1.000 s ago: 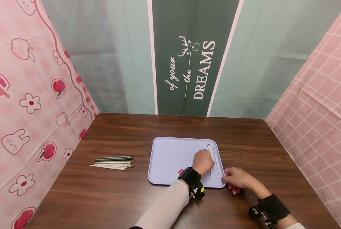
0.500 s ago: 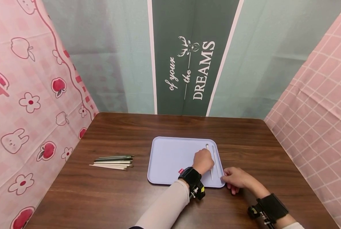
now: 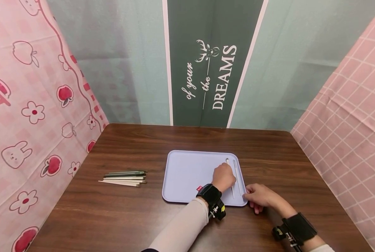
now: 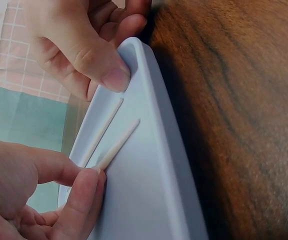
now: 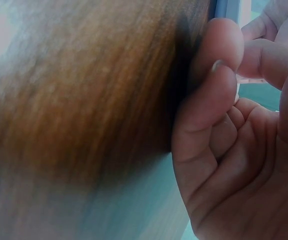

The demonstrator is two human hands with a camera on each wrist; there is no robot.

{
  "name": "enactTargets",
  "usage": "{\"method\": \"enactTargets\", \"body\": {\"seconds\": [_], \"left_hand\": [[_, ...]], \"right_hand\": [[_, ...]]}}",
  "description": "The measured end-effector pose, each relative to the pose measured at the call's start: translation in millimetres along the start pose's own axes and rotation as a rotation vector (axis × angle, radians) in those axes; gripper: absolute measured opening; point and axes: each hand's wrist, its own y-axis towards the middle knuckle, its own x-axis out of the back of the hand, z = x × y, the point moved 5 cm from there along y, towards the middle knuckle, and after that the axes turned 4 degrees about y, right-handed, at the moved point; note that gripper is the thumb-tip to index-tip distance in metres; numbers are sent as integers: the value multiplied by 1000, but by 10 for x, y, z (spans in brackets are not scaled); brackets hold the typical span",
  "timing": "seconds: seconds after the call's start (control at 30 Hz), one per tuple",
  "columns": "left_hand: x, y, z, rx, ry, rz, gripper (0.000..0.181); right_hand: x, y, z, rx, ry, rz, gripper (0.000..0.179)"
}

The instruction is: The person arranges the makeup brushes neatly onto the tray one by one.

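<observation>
My left hand (image 3: 224, 177) reaches over the right part of a pale lilac tray (image 3: 190, 169). Between thumb and fingertips it pinches a thin, light-handled brush (image 4: 120, 144), whose dark-tipped head points to the tray's far side. A second slender, light-coloured stick (image 3: 238, 177) lies just right of it, along the tray's right side. At the near right corner, my right hand (image 3: 261, 196) grips the tray rim, its thumb on top and its other fingers curled at the outer edge. The right wrist view shows those curled fingers close to the tabletop.
Left of the tray, several brushes (image 3: 124, 179) lie in a loose bundle on the brown wooden table (image 3: 137, 140), some dark green and some cream. Cloth hangs behind the table and along both sides. A small red tag (image 3: 199, 188) marks the tray's near edge.
The far end of the pinched brush has shifted very slightly left. Both hands and the tray stay almost where they were.
</observation>
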Motion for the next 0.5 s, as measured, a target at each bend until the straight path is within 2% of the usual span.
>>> {"method": "enactTargets", "body": {"seconds": [0.2, 0.5], "left_hand": [[19, -33, 8, 3, -42, 13, 18], [27, -45, 25, 43, -109, 33, 24]], "right_hand": [[-4, 1, 0, -2, -2, -1, 21], [0, -7, 13, 1, -1, 13, 20]]}}
